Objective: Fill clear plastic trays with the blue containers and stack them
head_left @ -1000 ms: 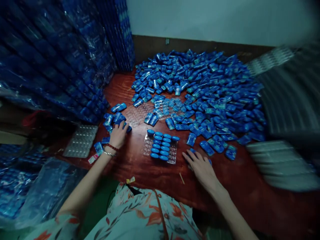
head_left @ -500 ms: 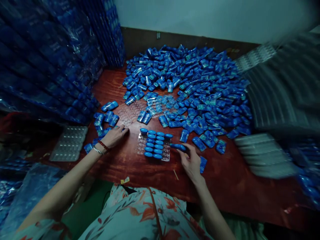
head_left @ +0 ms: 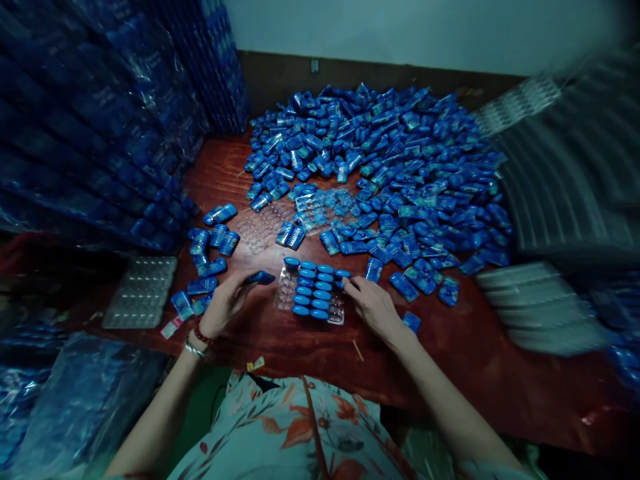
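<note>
My left hand (head_left: 223, 308) pinches a small blue packet (head_left: 261, 277) just left of a clear plastic tray (head_left: 285, 293). Shiny blue packets (head_left: 321, 286) stand on edge in the tray, in two full columns down its middle. One more sits at the top of each outer column. At the tray's right side, the fingers of my right hand (head_left: 374, 308) are closed on a blue packet (head_left: 341, 284), just below the top one; the fingers partly hide it. Empty hollows show along the tray's left and lower right edges.
A large heap of blue packets (head_left: 380, 147) covers the back of the red-brown table (head_left: 310, 360). Loose packets (head_left: 203, 287) lie at left. Clear trays (head_left: 265, 227) lie behind; another tray (head_left: 141, 293) is at far left. Stacked trays (head_left: 543, 310) stand at right, filled blue packs (head_left: 90, 127) at left.
My left hand has come back from the loose packets toward the tray with a packet in it. My right hand has moved left, bringing its packet to the tray's right column.
</note>
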`<act>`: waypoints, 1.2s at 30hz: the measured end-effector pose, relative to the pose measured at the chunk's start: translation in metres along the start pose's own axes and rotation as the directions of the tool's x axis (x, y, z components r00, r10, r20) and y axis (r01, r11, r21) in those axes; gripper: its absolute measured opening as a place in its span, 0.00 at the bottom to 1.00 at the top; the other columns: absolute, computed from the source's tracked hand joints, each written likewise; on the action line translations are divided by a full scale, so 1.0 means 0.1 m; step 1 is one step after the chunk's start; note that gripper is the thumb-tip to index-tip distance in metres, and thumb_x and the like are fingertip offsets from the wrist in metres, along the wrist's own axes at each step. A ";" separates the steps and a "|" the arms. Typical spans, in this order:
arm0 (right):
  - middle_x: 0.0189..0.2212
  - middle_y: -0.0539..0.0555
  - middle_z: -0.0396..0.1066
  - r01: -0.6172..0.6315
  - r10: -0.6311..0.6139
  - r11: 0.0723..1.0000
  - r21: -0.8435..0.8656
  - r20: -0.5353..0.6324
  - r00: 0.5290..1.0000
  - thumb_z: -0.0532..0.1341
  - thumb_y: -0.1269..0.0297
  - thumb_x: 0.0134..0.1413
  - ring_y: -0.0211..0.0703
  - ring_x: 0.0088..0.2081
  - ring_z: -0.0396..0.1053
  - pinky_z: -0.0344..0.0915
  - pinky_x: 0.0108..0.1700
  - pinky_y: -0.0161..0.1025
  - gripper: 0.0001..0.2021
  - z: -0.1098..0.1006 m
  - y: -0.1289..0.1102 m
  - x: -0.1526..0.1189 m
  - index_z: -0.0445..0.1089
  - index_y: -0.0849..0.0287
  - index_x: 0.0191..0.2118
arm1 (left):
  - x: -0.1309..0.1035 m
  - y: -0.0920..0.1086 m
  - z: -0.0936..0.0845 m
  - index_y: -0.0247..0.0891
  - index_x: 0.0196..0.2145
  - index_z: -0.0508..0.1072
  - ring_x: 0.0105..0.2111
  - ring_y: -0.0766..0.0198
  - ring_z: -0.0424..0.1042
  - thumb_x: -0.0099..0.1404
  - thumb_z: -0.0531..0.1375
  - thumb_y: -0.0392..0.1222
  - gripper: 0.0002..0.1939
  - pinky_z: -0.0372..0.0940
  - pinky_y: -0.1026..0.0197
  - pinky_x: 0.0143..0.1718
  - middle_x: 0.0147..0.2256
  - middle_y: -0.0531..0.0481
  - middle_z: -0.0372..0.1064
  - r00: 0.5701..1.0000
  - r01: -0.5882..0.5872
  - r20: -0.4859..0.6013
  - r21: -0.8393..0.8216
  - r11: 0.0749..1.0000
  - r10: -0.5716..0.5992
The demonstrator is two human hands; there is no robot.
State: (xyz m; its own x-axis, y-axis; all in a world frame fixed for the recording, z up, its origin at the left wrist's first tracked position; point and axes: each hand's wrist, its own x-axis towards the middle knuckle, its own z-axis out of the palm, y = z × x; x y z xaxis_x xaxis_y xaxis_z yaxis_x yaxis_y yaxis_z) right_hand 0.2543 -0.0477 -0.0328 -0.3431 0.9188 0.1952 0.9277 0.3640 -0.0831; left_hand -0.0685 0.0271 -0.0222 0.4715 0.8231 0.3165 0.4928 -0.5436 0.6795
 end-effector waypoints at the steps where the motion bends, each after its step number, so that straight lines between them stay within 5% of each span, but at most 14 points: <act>1: 0.34 0.56 0.68 0.026 -0.025 0.999 -0.023 0.034 0.999 0.48 0.77 0.58 0.42 0.33 0.64 0.59 0.35 0.36 0.16 -0.03 0.00 0.04 0.65 0.59 0.49 | 0.02 0.05 0.06 0.37 0.50 0.65 0.43 0.63 0.71 0.67 0.51 0.37 0.14 0.67 0.59 0.45 0.43 0.44 0.71 0.999 -0.032 0.020 -0.038 0.999 0.033; 7: 0.33 0.55 0.67 0.153 -0.143 0.987 -0.057 0.158 0.977 0.49 0.76 0.59 0.41 0.33 0.62 0.54 0.33 0.37 0.13 -0.12 -0.01 0.19 0.65 0.59 0.45 | 0.19 -0.07 0.37 0.37 0.52 0.63 0.45 0.63 0.70 0.67 0.49 0.32 0.16 0.68 0.60 0.44 0.45 0.42 0.68 0.940 -0.322 0.154 0.115 0.940 0.303; 15: 0.34 0.56 0.68 0.035 -0.012 0.989 -0.143 0.159 0.987 0.51 0.74 0.59 0.41 0.32 0.63 0.54 0.32 0.36 0.14 -0.06 -0.13 0.20 0.66 0.58 0.49 | 0.40 -0.14 0.31 0.39 0.54 0.62 0.44 0.63 0.68 0.68 0.45 0.31 0.19 0.67 0.60 0.43 0.45 0.43 0.67 0.790 -0.578 0.394 0.222 0.786 0.470; 18: 0.34 0.56 0.69 -0.005 0.019 0.987 -0.158 0.090 0.996 0.51 0.74 0.60 0.40 0.31 0.65 0.55 0.32 0.36 0.16 0.00 -0.17 0.14 0.66 0.57 0.51 | 0.41 -0.11 0.31 0.39 0.55 0.61 0.45 0.62 0.67 0.68 0.45 0.31 0.20 0.66 0.58 0.44 0.46 0.42 0.66 0.809 -0.561 0.361 0.237 0.793 0.464; 21: 0.37 0.55 0.71 -0.074 0.071 0.995 -0.071 -0.046 0.996 0.51 0.69 0.61 0.40 0.34 0.67 0.58 0.35 0.35 0.17 0.07 -0.18 0.02 0.64 0.54 0.54 | 0.27 -0.08 0.34 0.43 0.58 0.60 0.45 0.59 0.65 0.66 0.47 0.31 0.23 0.65 0.54 0.44 0.50 0.41 0.63 0.891 -0.429 0.303 0.316 0.846 0.339; 23: 0.39 0.55 0.71 -0.254 0.254 0.967 0.022 -0.167 0.953 0.49 0.64 0.63 0.39 0.35 0.68 0.60 0.38 0.34 0.17 0.10 -0.12 -0.07 0.64 0.55 0.55 | 0.13 -0.09 0.37 0.46 0.58 0.59 0.45 0.58 0.64 0.65 0.50 0.33 0.24 0.65 0.53 0.44 0.52 0.41 0.59 0.952 -0.286 0.211 0.343 0.895 0.223; 25: 0.41 0.58 0.70 -0.520 0.526 0.849 0.092 -0.231 0.819 0.47 0.59 0.63 0.42 0.37 0.69 0.61 0.38 0.36 0.19 0.12 -0.01 -0.12 0.63 0.57 0.55 | 0.01 -0.13 0.35 0.45 0.58 0.60 0.45 0.59 0.64 0.65 0.50 0.34 0.23 0.65 0.54 0.45 0.52 0.41 0.59 0.994 -0.111 0.048 0.332 0.937 0.101; 27: 0.43 0.63 0.68 -0.728 0.731 0.679 0.095 -0.181 0.658 0.47 0.51 0.61 0.49 0.39 0.69 0.62 0.37 0.40 0.25 0.12 0.15 -0.10 0.61 0.61 0.56 | -0.05 -0.21 0.26 0.40 0.56 0.62 0.46 0.58 0.64 0.66 0.50 0.35 0.21 0.64 0.53 0.47 0.49 0.40 0.60 0.992 0.080 -0.119 0.354 0.932 -0.040; 29: 0.45 0.67 0.67 -0.807 0.809 0.587 0.057 -0.057 0.585 0.48 0.45 0.58 0.56 0.41 0.68 0.63 0.36 0.44 0.31 0.10 0.32 -0.04 0.57 0.65 0.58 | -0.04 -0.30 0.11 0.36 0.53 0.65 0.47 0.54 0.64 0.65 0.51 0.37 0.18 0.63 0.51 0.47 0.47 0.38 0.61 0.958 0.275 -0.203 0.452 0.848 -0.203; 32: 0.44 0.66 0.68 -0.785 0.775 0.614 0.082 0.126 0.619 0.52 0.49 0.55 0.57 0.42 0.68 0.63 0.39 0.45 0.32 0.09 0.51 0.09 0.54 0.66 0.59 | 0.08 -0.43 -0.16 0.34 0.50 0.66 0.44 0.50 0.67 0.61 0.56 0.40 0.19 0.65 0.51 0.42 0.48 0.36 0.60 0.861 0.470 -0.172 0.628 0.620 -0.478; 36: 0.38 0.58 0.72 -0.677 0.621 0.705 0.210 0.278 0.733 0.58 0.58 0.50 0.49 0.39 0.70 0.63 0.40 0.41 0.26 0.11 0.58 0.15 0.59 0.60 0.56 | 0.27 -0.54 -0.37 0.34 0.52 0.63 0.39 0.51 0.71 0.61 0.56 0.42 0.21 0.66 0.56 0.34 0.48 0.37 0.61 0.765 0.420 0.030 0.734 0.533 -0.644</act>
State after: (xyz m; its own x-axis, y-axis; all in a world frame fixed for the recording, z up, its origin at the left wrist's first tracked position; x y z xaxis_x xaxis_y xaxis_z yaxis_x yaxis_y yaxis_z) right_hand 0.3009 -0.0111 -0.0452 0.2836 0.9419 -0.1801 0.8554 -0.3334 -0.3964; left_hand -0.1091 0.0846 -0.0257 0.0653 0.9743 -0.2156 0.9979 -0.0648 0.0092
